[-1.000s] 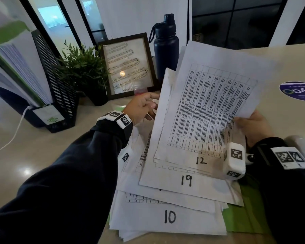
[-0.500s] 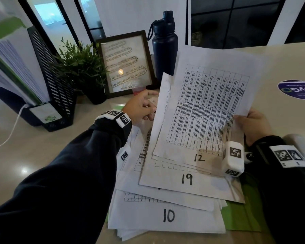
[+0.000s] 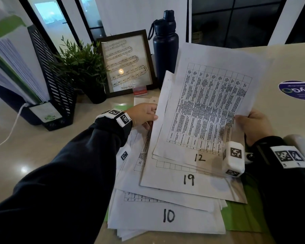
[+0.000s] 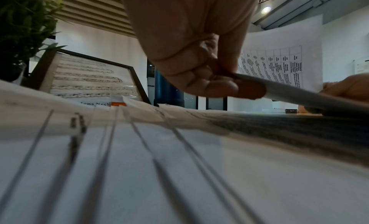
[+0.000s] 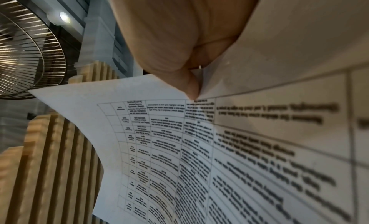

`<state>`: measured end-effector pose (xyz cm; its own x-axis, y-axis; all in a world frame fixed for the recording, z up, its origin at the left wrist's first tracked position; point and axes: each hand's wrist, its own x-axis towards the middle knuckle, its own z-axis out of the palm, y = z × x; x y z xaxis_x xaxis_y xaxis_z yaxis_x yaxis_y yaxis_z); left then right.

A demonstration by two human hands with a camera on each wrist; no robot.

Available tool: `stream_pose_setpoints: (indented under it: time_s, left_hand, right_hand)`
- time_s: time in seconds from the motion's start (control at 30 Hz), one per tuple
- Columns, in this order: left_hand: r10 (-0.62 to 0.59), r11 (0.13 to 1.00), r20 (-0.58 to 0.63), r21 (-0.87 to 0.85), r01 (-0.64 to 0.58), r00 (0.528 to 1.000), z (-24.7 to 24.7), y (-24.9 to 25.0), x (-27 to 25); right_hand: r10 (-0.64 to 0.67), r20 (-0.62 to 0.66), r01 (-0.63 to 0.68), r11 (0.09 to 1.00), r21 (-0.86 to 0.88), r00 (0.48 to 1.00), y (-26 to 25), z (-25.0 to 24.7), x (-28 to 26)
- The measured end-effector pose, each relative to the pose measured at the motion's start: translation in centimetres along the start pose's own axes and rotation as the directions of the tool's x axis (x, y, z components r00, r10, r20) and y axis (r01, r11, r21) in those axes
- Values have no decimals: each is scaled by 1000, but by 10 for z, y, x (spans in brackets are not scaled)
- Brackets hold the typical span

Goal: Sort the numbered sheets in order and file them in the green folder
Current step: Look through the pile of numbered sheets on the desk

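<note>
A loose pile of white numbered sheets lies on the green folder (image 3: 243, 217), which shows at the pile's right and bottom edges. The sheet marked 10 (image 3: 167, 217) is nearest me and the sheet marked 19 (image 3: 188, 180) lies above it. My right hand (image 3: 253, 124) grips a lifted bundle by its right edge, with the sheet marked 12 (image 3: 206, 110) on top; the thumb presses that printed sheet (image 5: 199, 140). My left hand (image 3: 144, 115) pinches the left edge of a raised sheet (image 4: 299, 93) between thumb and curled fingers (image 4: 209, 85).
Behind the pile stand a framed picture (image 3: 127, 62), a dark water bottle (image 3: 165, 44) and a small potted plant (image 3: 81, 67). A black file rack (image 3: 48, 76) with papers stands at the left. A laptop lid with a round sticker (image 3: 296, 90) lies at the right.
My left hand has moved right, from beside the stack to the left edge of the raised sheets, and now pinches one. The right hand still holds the bundle with sheet 12 up.
</note>
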<state>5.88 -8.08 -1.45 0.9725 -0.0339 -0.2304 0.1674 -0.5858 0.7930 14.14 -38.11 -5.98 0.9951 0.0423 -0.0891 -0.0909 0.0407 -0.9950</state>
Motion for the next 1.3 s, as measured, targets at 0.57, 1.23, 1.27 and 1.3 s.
stream_pose_setpoints:
  time_s: [0.57,1.23,1.27,1.3]
  left_hand:
    - [74,997,-63,-10,-75,995,-1,6,-5]
    - [36,949,-459,294,113,888,-11,-4,5]
    - [30,939,-476,314,138,879,-11,-3,5]
    - [20,931,-487,327,161,873,-11,-3,5]
  right_hand:
    - [144,121,-146,989,1,982,-2,4,-1]
    - [40,-381,7,992,123,924,-7,-2,3]
    - [45,-382,2,992,124,923,-7,-2,4]
    - [46,-379,1,993,122,924,-6,-2,5]
